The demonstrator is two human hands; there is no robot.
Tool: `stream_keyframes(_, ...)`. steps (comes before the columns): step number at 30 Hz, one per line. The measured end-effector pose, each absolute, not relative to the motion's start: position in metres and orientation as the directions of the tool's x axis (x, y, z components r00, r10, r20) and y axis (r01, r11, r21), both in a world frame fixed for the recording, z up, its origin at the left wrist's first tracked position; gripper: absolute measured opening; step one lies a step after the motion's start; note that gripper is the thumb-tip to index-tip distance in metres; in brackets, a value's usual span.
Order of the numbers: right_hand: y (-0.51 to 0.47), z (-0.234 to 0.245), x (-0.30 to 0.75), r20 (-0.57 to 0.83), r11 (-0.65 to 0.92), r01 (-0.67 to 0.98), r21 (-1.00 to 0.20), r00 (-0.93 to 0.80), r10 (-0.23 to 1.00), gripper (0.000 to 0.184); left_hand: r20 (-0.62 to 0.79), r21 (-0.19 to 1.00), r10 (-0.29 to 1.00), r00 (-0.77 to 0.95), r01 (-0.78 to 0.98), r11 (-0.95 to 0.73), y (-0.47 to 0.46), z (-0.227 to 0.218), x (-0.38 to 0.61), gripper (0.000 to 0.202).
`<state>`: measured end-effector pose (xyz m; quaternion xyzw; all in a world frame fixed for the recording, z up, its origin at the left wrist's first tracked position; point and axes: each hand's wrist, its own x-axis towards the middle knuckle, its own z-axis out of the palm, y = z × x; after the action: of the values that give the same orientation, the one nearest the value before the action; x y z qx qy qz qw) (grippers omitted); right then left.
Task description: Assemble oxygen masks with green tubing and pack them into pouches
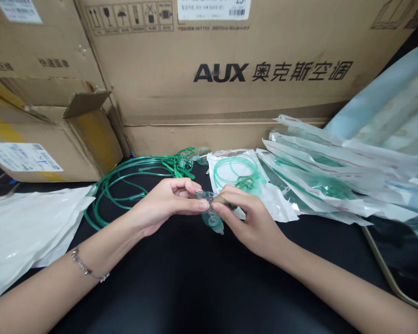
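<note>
The left hand [172, 202] and the right hand [249, 215] both pinch a small, clear green plastic piece [212, 220] between thumb and fingers. It is over the middle of the black table [195, 283], and the fingers hide part of it.

Behind stands a big brown box [230, 104]. It says "AUX" and "奥克斯空调" in fat black letters. Near its top I see little pictures, like arrows, a glass and an umbrella, and a white sticker [214, 9] with stripes. The brown cardboard at the left [55, 41] says "快递面单". The smaller box [48, 127] has a white label [24, 157], too blurry to read.

Green tubes [142, 162] lie in loops, and see-through packets [334, 178] are piled near the right hand.
</note>
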<state>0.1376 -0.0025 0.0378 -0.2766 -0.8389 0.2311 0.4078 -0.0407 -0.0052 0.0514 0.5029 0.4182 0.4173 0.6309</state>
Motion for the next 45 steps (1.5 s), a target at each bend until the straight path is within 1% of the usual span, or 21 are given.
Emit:
stream_keyframes(2, 0.001, 0.038, 0.137, 0.513, 0.664, 0.244, -0.707, -0.468, 0.719, 0.014, -0.029, 0.991, 0.952, 0.305, -0.118, 0.068, -0.005, 0.048, -0.039, 0.028)
stream_keyframes(4, 0.003, 0.037, 0.137, 0.473, 0.584, 0.173, -0.793, -0.430, 0.769, 0.004, 0.060, 0.993, 0.947, 0.315, -0.115, -0.025, -0.004, 0.046, -0.038, 0.033)
stream_keyframes(6, 0.005, 0.035, 0.136, 0.449, 0.512, 0.057, -0.857, -0.402, 0.798, 0.013, 0.100, 0.994, 0.939, 0.329, -0.081, -0.077, -0.005, 0.044, -0.037, 0.035)
stream_keyframes(7, 0.005, 0.034, 0.136, 0.453, 0.493, 0.002, -0.870, -0.391, 0.801, 0.016, 0.094, 0.995, 0.935, 0.343, -0.056, -0.079, -0.005, 0.044, -0.036, 0.032)
stream_keyframes(9, 0.004, 0.032, 0.136, 0.489, 0.509, -0.049, -0.859, -0.370, 0.790, 0.017, 0.071, 0.997, 0.927, 0.368, -0.006, -0.074, -0.006, 0.044, -0.036, 0.026)
stream_keyframes(11, 0.003, 0.032, 0.139, 0.542, 0.586, 0.001, -0.810, -0.379, 0.750, 0.011, 0.060, 0.996, 0.925, 0.375, 0.037, -0.079, -0.007, 0.044, -0.035, 0.029)
stream_keyframes(13, 0.003, 0.033, 0.142, 0.598, 0.689, 0.083, -0.720, -0.430, 0.677, 0.009, 0.076, 0.993, 0.934, 0.349, 0.063, -0.105, -0.007, 0.044, -0.035, 0.024)
stream_keyframes(15, 0.004, 0.035, 0.145, 0.643, 0.777, 0.129, -0.617, -0.486, 0.591, 0.018, 0.098, 0.988, 0.945, 0.312, 0.084, -0.131, -0.006, 0.044, -0.036, 0.019)
stream_keyframes(17, 0.006, 0.036, 0.147, 0.674, 0.833, 0.138, -0.535, -0.525, 0.520, 0.027, 0.116, 0.981, 0.951, 0.288, 0.118, -0.155, -0.007, 0.043, -0.038, 0.020)
stream_keyframes(19, 0.008, 0.037, 0.149, 0.685, 0.859, 0.137, -0.493, -0.547, 0.480, 0.029, 0.125, 0.972, 0.953, 0.275, 0.159, -0.173, -0.007, 0.044, -0.039, 0.022)
stream_keyframes(22, 0.009, 0.037, 0.149, 0.690, 0.876, 0.136, -0.463, -0.565, 0.452, 0.029, 0.133, 0.965, 0.954, 0.267, 0.183, -0.186, -0.009, 0.046, -0.041, 0.025)
stream_keyframes(26, 0.009, 0.034, 0.148, 0.674, 0.878, 0.118, -0.464, -0.596, 0.436, 0.022, 0.117, 0.972, 0.953, 0.279, 0.164, -0.167, -0.010, 0.049, -0.040, 0.023)
stream_keyframes(29, 0.009, 0.031, 0.145, 0.680, 0.851, 0.062, -0.521, -0.573, 0.458, 0.017, 0.087, 0.977, 0.959, 0.269, 0.164, -0.135, -0.009, 0.049, -0.039, 0.023)
stream_keyframes(34, 0.007, 0.028, 0.141, 0.667, 0.779, -0.004, -0.627, -0.519, 0.535, 0.007, 0.068, 0.986, 0.959, 0.275, 0.128, -0.106, -0.008, 0.047, -0.038, 0.025)
stream_keyframes(40, 0.004, 0.026, 0.138, 0.668, 0.754, -0.015, -0.657, -0.476, 0.572, 0.009, 0.094, 0.974, 0.959, 0.269, 0.173, -0.144, -0.010, 0.043, -0.036, 0.021)
stream_keyframes(43, 0.003, 0.026, 0.139, 0.666, 0.761, 0.020, -0.648, -0.469, 0.580, 0.009, 0.144, 0.965, 0.965, 0.220, 0.186, -0.187, -0.012, 0.040, -0.034, 0.022)
stream_keyframes(45, 0.004, 0.026, 0.139, 0.679, 0.784, 0.052, -0.619, -0.465, 0.567, 0.010, 0.246, 0.939, 0.953, 0.176, 0.203, -0.280, -0.013, 0.039, -0.034, 0.032)
